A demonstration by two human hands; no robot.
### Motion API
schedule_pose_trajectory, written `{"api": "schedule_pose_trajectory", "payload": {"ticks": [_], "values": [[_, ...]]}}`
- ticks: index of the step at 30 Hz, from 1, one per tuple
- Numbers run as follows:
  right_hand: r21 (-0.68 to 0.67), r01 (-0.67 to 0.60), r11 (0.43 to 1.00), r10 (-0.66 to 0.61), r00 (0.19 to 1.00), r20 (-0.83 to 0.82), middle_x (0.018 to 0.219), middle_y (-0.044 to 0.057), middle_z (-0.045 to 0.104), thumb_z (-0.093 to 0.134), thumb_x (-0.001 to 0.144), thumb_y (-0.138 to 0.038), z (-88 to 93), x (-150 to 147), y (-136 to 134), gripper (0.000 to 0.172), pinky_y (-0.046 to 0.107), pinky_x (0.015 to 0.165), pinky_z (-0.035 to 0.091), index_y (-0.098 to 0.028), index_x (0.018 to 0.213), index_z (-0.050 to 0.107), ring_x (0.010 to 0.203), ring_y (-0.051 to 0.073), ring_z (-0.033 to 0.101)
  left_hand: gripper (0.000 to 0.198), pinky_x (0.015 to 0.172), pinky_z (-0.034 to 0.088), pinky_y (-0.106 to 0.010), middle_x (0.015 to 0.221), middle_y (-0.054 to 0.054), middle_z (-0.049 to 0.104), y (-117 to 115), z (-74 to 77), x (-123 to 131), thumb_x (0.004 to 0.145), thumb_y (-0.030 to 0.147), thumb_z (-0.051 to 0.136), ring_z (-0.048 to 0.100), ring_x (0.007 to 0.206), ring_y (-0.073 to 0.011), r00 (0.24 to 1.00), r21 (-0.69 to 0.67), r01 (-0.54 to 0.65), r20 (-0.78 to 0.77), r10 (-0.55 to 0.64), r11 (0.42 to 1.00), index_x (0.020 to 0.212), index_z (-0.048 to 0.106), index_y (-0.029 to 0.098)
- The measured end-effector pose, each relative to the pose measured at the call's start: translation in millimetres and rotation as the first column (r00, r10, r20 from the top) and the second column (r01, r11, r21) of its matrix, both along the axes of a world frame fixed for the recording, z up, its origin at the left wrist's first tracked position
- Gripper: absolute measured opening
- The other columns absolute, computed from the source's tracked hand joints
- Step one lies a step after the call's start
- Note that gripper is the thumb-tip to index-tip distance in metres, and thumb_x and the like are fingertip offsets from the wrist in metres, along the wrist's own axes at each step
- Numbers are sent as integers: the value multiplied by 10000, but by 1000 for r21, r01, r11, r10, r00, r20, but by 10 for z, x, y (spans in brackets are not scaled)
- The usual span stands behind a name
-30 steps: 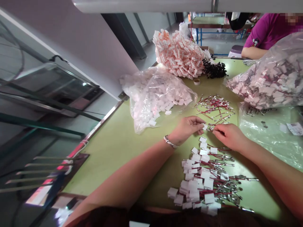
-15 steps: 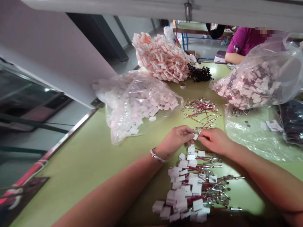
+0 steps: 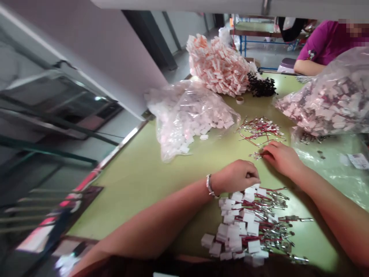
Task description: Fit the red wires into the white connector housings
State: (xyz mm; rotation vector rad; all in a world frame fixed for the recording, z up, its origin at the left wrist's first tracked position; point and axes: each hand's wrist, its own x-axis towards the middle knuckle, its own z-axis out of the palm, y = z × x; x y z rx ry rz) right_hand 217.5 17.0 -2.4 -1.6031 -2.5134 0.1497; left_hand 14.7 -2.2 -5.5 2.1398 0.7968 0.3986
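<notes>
Tip for this bit: pull one lead at a time out of the loose red wires [image 3: 261, 129]. They look tangly and I reckon they'd drag their neighbours along. The right hand [image 3: 281, 157] sits on the desk [image 3: 150, 173] at the near edge of that bunch with its fingertips on a wire; can't tell if it's pinched. The left hand [image 3: 236, 177], apart from it, is curled shut at the far end of the tagged pile [image 3: 248, 225]. The wires are thin and red with shiny metal ends.

Loose red wires [image 3: 261, 130], scattered; white-tagged wire pile [image 3: 248, 223] nearer, heaped
</notes>
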Motion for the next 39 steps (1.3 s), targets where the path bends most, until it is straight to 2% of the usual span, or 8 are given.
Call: {"api": "schedule_pose_trajectory", "payload": {"ticks": [3,6,10,12,19,25,36,39], "values": [[58,3,998,-5,999,39,864,42,629,474,904,-279,-98,-40,-11,202,290,555,364,-206,870,659,729,180,594,214,684,455,-219,791,-43,703,86,134,-89,820,307,575,605,696,-118,996,24,3,-87,-1,1000,811,724,154],[98,-10,995,8,1000,27,850,47,627,444,914,-293,-159,-33,6,242,299,535,362,-203,883,667,698,187,591,303,672,452,-262,733,-69,690,316,291,-405,855,339,521,603,676,-156,897,215,-195,-355,263,957,738,711,134],[106,-31,994,49,985,-165,888,44,641,461,903,-291,-151,-21,11,213,300,585,403,-215,849,652,753,188,599,327,732,458,-323,824,-133,688,643,327,-951,881,284,438,626,806,-237,471,563,-543,-409,781,623,801,700,105],[110,-3,994,34,958,-285,888,48,648,474,890,-274,-113,-32,-6,176,304,623,419,-210,843,631,767,185,598,356,731,467,-326,818,-135,689,754,244,-1101,877,345,450,631,821,-254,397,534,-614,-427,812,581,796,706,113],[-53,88,995,-103,893,-439,640,2,628,536,823,-275,22,-120,-121,82,282,537,377,-214,784,575,539,137,519,330,808,486,-343,914,-126,690,834,-48,-1008,785,371,561,618,895,-266,514,505,-587,-372,773,633,947,722,132],[-161,89,983,-161,840,-518,667,-7,654,531,834,-266,33,-91,-141,118,263,524,374,-224,792,633,544,120,520,345,889,475,-334,939,-103,668,811,-221,-935,784,230,462,601,930,-225,751,460,-529,-139,646,713,983,733,154],[129,82,988,-54,976,-212,828,42,701,464,885,-254,83,-104,-221,210,298,595,397,-212,820,659,753,190,619,292,906,471,-361,983,-89,684,680,-181,-756,756,205,509,608,918,-204,812,255,-566,11,583,784,952,715,141],[176,45,983,-12,984,-180,842,55,704,413,915,-273,77,-115,-248,272,302,594,393,-206,846,668,759,195,623,289,827,507,-338,977,-90,693,595,-135,-659,748,272,591,621,842,-178,806,24,-589,86,585,808,971,704,127]]}}
